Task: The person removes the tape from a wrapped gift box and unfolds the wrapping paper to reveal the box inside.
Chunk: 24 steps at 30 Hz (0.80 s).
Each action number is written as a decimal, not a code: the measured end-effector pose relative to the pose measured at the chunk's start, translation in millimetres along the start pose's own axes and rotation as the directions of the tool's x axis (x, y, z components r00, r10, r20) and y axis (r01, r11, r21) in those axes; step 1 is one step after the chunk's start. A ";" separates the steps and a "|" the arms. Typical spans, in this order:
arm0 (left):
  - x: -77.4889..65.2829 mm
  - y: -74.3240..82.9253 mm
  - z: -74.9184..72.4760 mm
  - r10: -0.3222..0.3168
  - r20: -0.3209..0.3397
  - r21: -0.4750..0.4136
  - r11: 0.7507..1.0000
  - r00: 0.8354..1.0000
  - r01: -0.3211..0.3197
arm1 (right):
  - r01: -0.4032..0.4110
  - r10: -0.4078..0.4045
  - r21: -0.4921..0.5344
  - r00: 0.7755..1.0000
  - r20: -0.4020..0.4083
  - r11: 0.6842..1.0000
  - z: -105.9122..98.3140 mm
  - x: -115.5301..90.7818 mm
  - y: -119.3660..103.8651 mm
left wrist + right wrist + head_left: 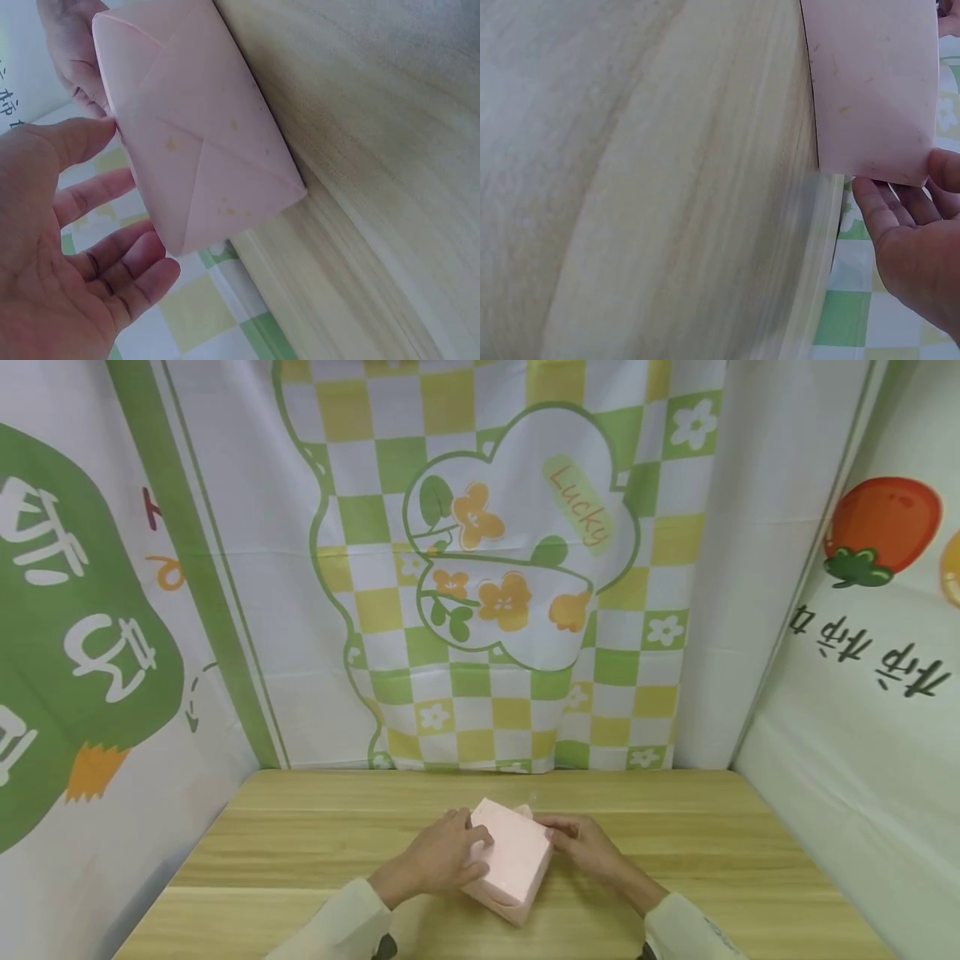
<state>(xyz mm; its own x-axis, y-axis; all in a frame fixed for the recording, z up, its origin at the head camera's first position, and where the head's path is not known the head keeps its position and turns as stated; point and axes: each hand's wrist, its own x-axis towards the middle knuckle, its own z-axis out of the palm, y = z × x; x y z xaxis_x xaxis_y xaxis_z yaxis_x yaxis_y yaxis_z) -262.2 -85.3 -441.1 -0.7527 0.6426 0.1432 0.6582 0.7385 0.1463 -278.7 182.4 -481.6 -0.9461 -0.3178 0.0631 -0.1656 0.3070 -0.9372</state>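
A box wrapped in pale pink paper (512, 852) lies at an angle on the table between my two hands. In the left wrist view, its near end (202, 142) has crossed, envelope-like folds with small yellowish specks. My left hand (438, 856) rests on its left edge and top, thumb and fingertips touching the paper, other fingers loosely bent. My right hand (588, 852) holds the far right corner, thumb on the top edge and fingers round the far end. There a small paper flap (523, 811) sticks out. The right wrist view shows a smooth pink side (874, 90) above the fingers.
The wooden table (322, 835) runs back to a hanging cloth (510, 718) with green and yellow checks. White printed cloths hang on the left (225, 610) and the right (847, 760) sides.
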 end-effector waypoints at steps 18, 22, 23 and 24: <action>9.3 -18.3 -4.4 0.129 0.030 -0.135 0.983 0.991 -0.124 | -0.054 0.052 0.063 0.998 0.027 0.997 -4.1 12.0 2.1; 10.4 -19.6 -2.1 0.200 0.043 -0.189 0.964 0.979 -0.189 | -0.049 0.046 0.055 0.998 0.040 0.997 -4.6 14.1 0.6; 10.9 -19.5 -1.4 0.212 0.053 -0.202 0.959 0.976 -0.197 | -0.049 0.046 0.055 0.998 0.045 0.997 -4.6 14.5 -0.1; 11.0 -19.5 -0.6 0.215 0.069 -0.215 0.957 0.974 -0.196 | -0.047 0.045 0.057 0.998 0.049 0.997 -4.7 15.0 -0.5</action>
<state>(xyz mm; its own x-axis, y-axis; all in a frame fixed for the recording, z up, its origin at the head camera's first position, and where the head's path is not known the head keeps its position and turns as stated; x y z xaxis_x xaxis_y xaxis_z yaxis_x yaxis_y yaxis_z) -283.4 -92.8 -441.8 -0.5929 0.7986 0.1035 0.7795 0.5368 0.3228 -294.1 181.7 -478.5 -0.9378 -0.3471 0.0043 -0.1045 0.2704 -0.9571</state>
